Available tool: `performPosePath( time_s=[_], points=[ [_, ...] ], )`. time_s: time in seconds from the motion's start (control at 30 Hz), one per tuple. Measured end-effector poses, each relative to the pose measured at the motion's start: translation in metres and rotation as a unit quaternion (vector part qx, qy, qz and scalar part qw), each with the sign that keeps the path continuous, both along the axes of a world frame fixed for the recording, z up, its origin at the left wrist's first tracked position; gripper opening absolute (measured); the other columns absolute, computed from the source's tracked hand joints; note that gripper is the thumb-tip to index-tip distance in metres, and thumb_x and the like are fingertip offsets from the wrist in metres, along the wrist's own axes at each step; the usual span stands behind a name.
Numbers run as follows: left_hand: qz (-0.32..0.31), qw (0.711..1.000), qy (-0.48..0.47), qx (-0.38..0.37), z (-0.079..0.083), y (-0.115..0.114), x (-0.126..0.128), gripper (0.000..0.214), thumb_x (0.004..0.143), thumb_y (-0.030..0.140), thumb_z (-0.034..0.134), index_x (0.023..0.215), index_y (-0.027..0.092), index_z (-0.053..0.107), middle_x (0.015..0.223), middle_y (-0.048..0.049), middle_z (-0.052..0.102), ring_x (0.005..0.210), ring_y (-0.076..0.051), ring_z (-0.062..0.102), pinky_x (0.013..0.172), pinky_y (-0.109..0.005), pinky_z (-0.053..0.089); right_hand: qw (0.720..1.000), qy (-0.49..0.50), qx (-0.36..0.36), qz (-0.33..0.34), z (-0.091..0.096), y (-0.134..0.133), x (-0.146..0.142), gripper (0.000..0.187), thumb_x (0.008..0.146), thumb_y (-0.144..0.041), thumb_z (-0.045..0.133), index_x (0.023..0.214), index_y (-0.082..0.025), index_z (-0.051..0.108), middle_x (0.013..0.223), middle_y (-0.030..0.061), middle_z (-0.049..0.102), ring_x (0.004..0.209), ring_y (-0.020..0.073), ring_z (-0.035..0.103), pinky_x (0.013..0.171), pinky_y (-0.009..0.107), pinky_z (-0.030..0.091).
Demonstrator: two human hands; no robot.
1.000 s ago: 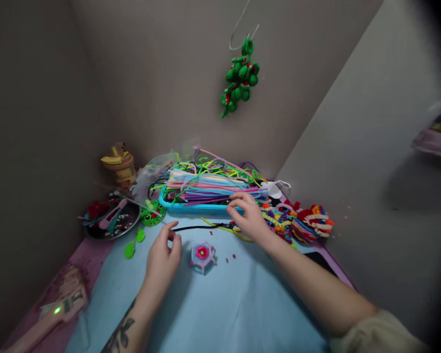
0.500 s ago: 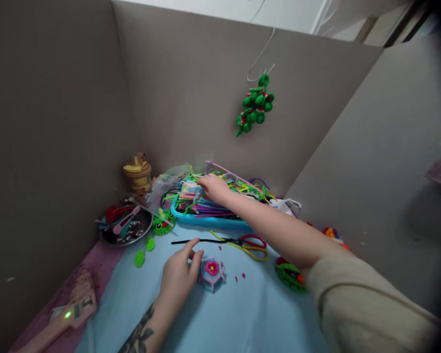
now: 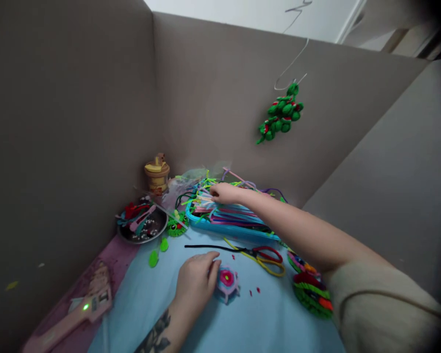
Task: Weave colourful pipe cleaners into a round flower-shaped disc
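Note:
My left hand (image 3: 196, 282) rests on the light blue table cover (image 3: 242, 323), fingers loosely curled, its fingertips touching a small pink and blue woven piece (image 3: 227, 283). My right hand (image 3: 225, 193) reaches far forward into a blue tray (image 3: 220, 226) piled with coloured pipe cleaners (image 3: 228, 208); its fingers are closed among the strands at the pile's left end. What it pinches I cannot make out. A black pipe cleaner (image 3: 209, 247) lies on the cover just beyond my left hand.
Red and yellow scissors (image 3: 266, 257) lie right of the black strand. A dark dish (image 3: 142, 225) of bits, a yellow wooden spool (image 3: 157, 175) and a green frog piece (image 3: 177, 227) stand at left. A pink glue gun (image 3: 79, 314) lies front left. Green ornament (image 3: 279, 115) hangs on the partition.
My right hand went from the tray's front edge up into the pipe cleaner pile and leftward. My left hand slid right onto the woven piece. The view shifted left and up.

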State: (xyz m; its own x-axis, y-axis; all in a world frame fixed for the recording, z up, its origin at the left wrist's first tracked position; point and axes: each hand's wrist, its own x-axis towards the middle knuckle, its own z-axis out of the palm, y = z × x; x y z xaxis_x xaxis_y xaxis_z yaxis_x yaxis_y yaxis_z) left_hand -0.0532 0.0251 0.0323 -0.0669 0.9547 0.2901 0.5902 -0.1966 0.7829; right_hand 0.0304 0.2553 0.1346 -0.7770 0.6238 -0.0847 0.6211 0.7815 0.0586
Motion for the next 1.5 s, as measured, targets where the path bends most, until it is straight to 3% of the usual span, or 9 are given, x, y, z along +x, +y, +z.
performPosePath(
  time_s=[0.3, 0.4, 0.63, 0.7, 0.83, 0.97, 1.17, 1.33, 1.5],
  points=[
    [-0.025, 0.997, 0.073, 0.001, 0.001, -0.001, 0.002, 0.027, 0.087, 0.028, 0.047, 0.101, 0.022, 0.068, 0.095, -0.0081, 0.073, 0.086, -0.025, 0.067, 0.078, -0.036, 0.046, 0.995, 0.023, 0.027, 0.096, -0.023, -0.052, 0.037, 0.024, 0.079, -0.024, 0.059, 0.101, -0.015, 0.056, 0.099, 0.0120, 0.062, 0.093, 0.0235, 0.056, 0.075, 0.030, 0.042],
    [-0.027, 0.994, 0.107, -0.007, 0.000, -0.001, 0.004, 0.028, 0.088, 0.026, 0.044, 0.102, 0.020, 0.067, 0.096, -0.0066, 0.072, 0.088, -0.024, 0.066, 0.079, -0.036, 0.047, 0.991, -0.002, 0.059, 0.121, -0.031, -0.061, 0.041, 0.029, 0.080, -0.025, 0.060, 0.106, -0.014, 0.054, 0.108, 0.0149, 0.058, 0.099, 0.0251, 0.054, 0.079, 0.032, 0.043],
    [-0.033, 0.989, 0.145, -0.016, 0.000, -0.001, 0.005, 0.027, 0.090, 0.026, 0.042, 0.101, 0.021, 0.066, 0.096, -0.0041, 0.072, 0.088, -0.022, 0.066, 0.079, -0.035, 0.048, 0.987, 0.003, 0.098, 0.130, -0.043, -0.070, 0.050, 0.019, 0.089, -0.021, 0.046, 0.105, -0.014, 0.055, 0.110, 0.0139, 0.058, 0.101, 0.0223, 0.053, 0.083, 0.033, 0.041],
    [-0.034, 0.988, 0.150, -0.017, 0.000, -0.002, 0.005, 0.026, 0.090, 0.026, 0.042, 0.101, 0.021, 0.066, 0.096, -0.0040, 0.072, 0.088, -0.022, 0.066, 0.078, -0.034, 0.048, 0.989, 0.028, 0.085, 0.114, -0.044, -0.071, 0.051, 0.020, 0.090, -0.027, 0.046, 0.102, -0.015, 0.057, 0.105, 0.0129, 0.060, 0.099, 0.0219, 0.054, 0.082, 0.032, 0.040],
    [-0.037, 0.987, 0.152, -0.023, 0.001, -0.002, 0.007, 0.026, 0.089, 0.026, 0.043, 0.102, 0.021, 0.066, 0.095, -0.0041, 0.073, 0.088, -0.022, 0.066, 0.078, -0.033, 0.047, 0.994, 0.089, 0.064, -0.004, -0.042, -0.068, 0.048, 0.027, 0.094, -0.029, 0.036, 0.107, -0.019, 0.057, 0.092, 0.0079, 0.067, 0.084, 0.0181, 0.060, 0.070, 0.026, 0.039],
    [-0.019, 0.989, 0.142, -0.032, 0.001, -0.001, 0.004, 0.027, 0.089, 0.027, 0.043, 0.103, 0.021, 0.066, 0.098, -0.0046, 0.072, 0.090, -0.022, 0.066, 0.080, -0.032, 0.046, 0.994, 0.085, 0.064, -0.017, -0.038, -0.059, 0.037, 0.021, 0.090, -0.029, 0.044, 0.100, -0.024, 0.062, 0.093, 0.0047, 0.069, 0.082, 0.0181, 0.060, 0.065, 0.025, 0.036],
    [0.098, 0.990, 0.047, -0.084, 0.003, 0.007, -0.013, 0.027, 0.088, 0.033, 0.044, 0.097, 0.022, 0.067, 0.088, -0.0038, 0.073, 0.077, -0.019, 0.065, 0.067, -0.027, 0.043, 0.989, 0.106, 0.056, 0.090, -0.035, -0.049, 0.018, 0.016, 0.083, -0.017, 0.051, 0.091, -0.019, 0.065, 0.094, 0.0070, 0.065, 0.091, 0.0192, 0.055, 0.068, 0.025, 0.036],
    [0.118, 0.988, -0.041, -0.091, 0.005, 0.012, -0.024, 0.026, 0.087, 0.036, 0.045, 0.090, 0.021, 0.067, 0.074, -0.0010, 0.070, 0.068, -0.016, 0.063, 0.063, -0.024, 0.042, 0.985, 0.113, -0.002, 0.130, -0.038, -0.051, 0.011, 0.018, 0.079, -0.010, 0.049, 0.087, -0.015, 0.065, 0.083, 0.0065, 0.065, 0.077, 0.0164, 0.055, 0.069, 0.024, 0.038],
    [0.117, 0.989, -0.044, -0.082, 0.004, 0.012, -0.024, 0.025, 0.086, 0.034, 0.046, 0.090, 0.021, 0.067, 0.076, -0.0016, 0.070, 0.071, -0.017, 0.063, 0.064, -0.024, 0.041, 0.983, 0.132, -0.003, 0.130, -0.040, -0.053, 0.010, 0.016, 0.079, -0.014, 0.052, 0.087, -0.015, 0.065, 0.085, 0.0069, 0.066, 0.079, 0.0173, 0.056, 0.069, 0.025, 0.037]
  ],
)
